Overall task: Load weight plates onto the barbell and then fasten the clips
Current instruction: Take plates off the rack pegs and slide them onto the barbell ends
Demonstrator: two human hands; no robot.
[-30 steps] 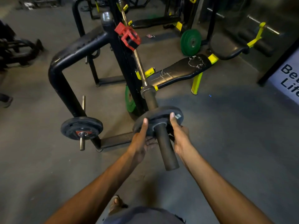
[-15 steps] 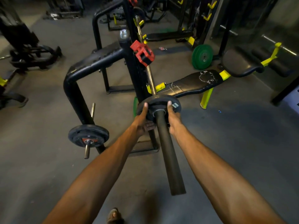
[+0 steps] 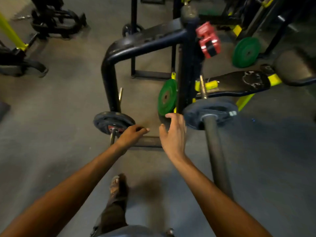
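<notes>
Plate (image 3: 209, 113) sits on the barbell sleeve (image 3: 216, 151), pushed up near the rack post (image 3: 188, 69). Both hands are off it and empty: the right hand (image 3: 173, 132) spread open just left of the plate, the left hand (image 3: 131, 135) loosely curled beside a second plate (image 3: 109, 119) on a storage peg. A red clip (image 3: 207, 40) hangs on the bar above. A green plate (image 3: 166, 97) leans by the post; a bench (image 3: 239, 83) lies behind.
</notes>
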